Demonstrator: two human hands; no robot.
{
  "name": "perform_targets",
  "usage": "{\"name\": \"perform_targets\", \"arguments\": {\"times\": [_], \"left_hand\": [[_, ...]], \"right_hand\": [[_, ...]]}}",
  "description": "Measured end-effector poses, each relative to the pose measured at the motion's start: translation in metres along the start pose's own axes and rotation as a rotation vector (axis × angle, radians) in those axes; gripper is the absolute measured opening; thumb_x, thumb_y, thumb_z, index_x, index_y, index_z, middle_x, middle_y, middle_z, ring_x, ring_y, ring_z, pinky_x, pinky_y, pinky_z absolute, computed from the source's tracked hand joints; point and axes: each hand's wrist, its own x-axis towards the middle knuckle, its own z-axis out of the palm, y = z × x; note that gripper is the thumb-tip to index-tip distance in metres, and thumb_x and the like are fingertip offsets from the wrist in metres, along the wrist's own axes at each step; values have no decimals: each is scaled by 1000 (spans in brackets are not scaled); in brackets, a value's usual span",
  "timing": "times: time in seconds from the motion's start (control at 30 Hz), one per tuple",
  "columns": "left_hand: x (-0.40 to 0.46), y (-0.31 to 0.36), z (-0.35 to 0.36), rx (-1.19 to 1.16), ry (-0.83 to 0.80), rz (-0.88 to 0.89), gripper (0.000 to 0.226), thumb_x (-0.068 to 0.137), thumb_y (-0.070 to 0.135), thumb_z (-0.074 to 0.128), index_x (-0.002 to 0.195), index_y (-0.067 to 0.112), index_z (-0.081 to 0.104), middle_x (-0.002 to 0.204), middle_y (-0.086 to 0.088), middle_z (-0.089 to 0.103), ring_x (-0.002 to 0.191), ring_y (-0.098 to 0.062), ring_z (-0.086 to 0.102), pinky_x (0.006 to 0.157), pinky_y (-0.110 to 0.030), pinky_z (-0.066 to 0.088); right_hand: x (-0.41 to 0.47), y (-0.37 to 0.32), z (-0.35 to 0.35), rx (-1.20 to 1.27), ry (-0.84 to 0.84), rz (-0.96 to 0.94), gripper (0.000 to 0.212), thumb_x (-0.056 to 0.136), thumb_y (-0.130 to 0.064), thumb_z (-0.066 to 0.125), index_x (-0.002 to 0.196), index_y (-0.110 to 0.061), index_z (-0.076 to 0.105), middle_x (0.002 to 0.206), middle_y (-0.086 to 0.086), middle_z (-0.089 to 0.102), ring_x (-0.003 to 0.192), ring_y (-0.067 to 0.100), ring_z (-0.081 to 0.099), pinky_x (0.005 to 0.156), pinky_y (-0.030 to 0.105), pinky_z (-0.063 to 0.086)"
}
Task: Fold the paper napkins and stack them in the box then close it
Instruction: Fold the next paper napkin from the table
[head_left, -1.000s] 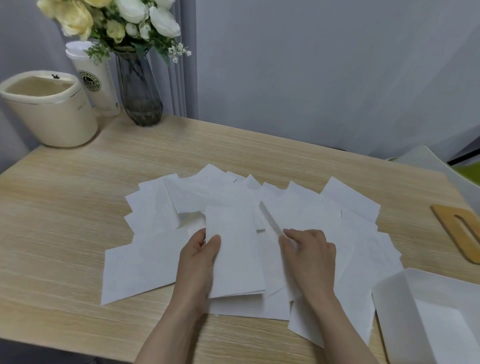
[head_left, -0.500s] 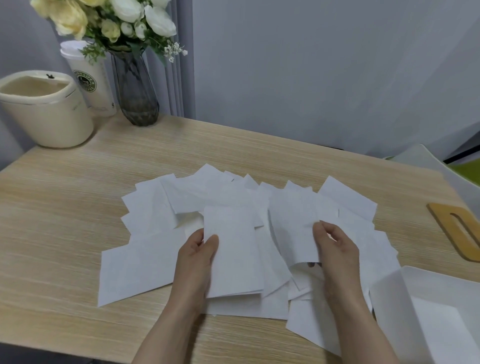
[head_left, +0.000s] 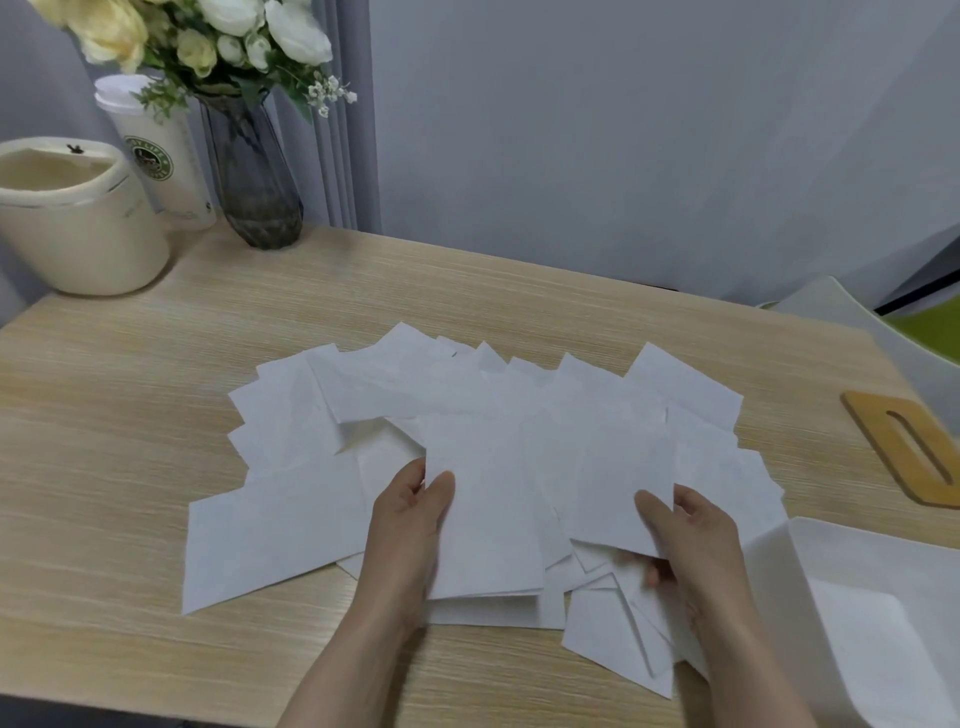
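White paper napkins (head_left: 311, 519) lie fanned in an overlapping spread across the middle of the wooden table (head_left: 130, 395). The left hand (head_left: 410, 535) rests at the near side of the spread, its thumb lying on top of a folded napkin (head_left: 483, 509) along that napkin's left edge, the other fingers tucked beneath or beside it; they look closed on the sheet, though the underside is hidden. The folded napkin lies flat, its near edge showing doubled layers.

The right hand (head_left: 696, 540) pinches another napkin (head_left: 623, 483) by its near right corner: the thumb presses on the upper face, the fingers curl under it, and the sheet stands lifted and tilted above the loose pile. Both held napkins sit side by side, a narrow strip of pile between them.

At the near right, just beside the right wrist, stands the open white box (head_left: 769, 587), one white sheet lying inside. A wooden lid with a slot (head_left: 878, 436) lies beyond the box, near the table's right edge. A vase of flowers (head_left: 254, 171), a cup (head_left: 166, 161) and a cream bin (head_left: 78, 228) stand at the far left corner.
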Motion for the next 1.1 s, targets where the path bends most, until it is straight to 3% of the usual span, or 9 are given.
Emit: {"name": "perform_targets", "arguments": {"times": [0.13,0.27,0.33,0.43,0.63,0.7,0.77,0.93,1.1], "left_hand": [[-2,-2,6,23,-25,-10,26,98,7,51,99,21,73,97,-1,77,88,-18,73,75,-33,55],[-3,-3,10,62,-31,-28,26,98,10,51,97,24,72,97,0,77,91,-20,73,79,-36,56],[-4,-3,11,76,-35,-38,22,97,11,51,101,22,70,97,-1,77,92,-22,73,84,-41,57],[-5,0,13,95,-46,-42,23,98,13,49,102,22,70,98,0,77,93,-21,72,87,-44,56],[-6,2,16,90,-41,-58,38,102,15,43,87,29,75,91,7,77,82,-8,72,70,-27,56],[-7,2,17,84,-30,-61,43,102,15,44,80,33,77,88,9,77,79,-5,71,74,-28,55],[-8,2,18,84,-28,-52,38,103,15,43,87,27,75,90,9,77,82,-6,71,76,-30,54],[-6,3,18,75,-30,-26,25,101,21,48,93,16,71,90,-1,77,75,-8,71,57,-17,52],[-5,2,17,84,-39,-23,30,101,30,47,92,11,68,91,-3,75,79,-13,70,67,-26,52]], "right_hand": [[0,4,1,-89,44,-72,10,88,-21,56,91,-21,66,53,13,66,45,29,55,46,31,39],[0,6,-1,-136,114,-174,15,90,-18,53,99,-26,63,53,5,66,43,20,59,45,29,40],[-2,3,-3,-87,144,-208,16,93,-17,51,98,-24,65,60,3,68,42,20,60,41,27,40],[-10,-5,-3,109,148,-212,19,97,-19,50,94,-23,68,61,4,66,34,16,45,35,21,36],[-28,-19,16,400,-59,-56,19,98,-16,50,97,-12,68,61,4,61,34,14,38,31,20,32],[-37,-19,28,420,-142,-21,19,97,-15,51,95,-11,69,62,5,61,34,14,39,30,20,32],[-44,-18,40,431,-214,-8,18,96,-13,51,95,-11,68,63,7,61,32,13,39,29,20,32],[-52,-17,56,341,-293,-14,15,96,-10,51,102,-11,65,70,6,68,33,15,44,30,21,36],[-55,-18,60,289,-283,-7,17,97,-10,50,103,-18,64,77,4,72,35,15,51,33,21,39]]}}
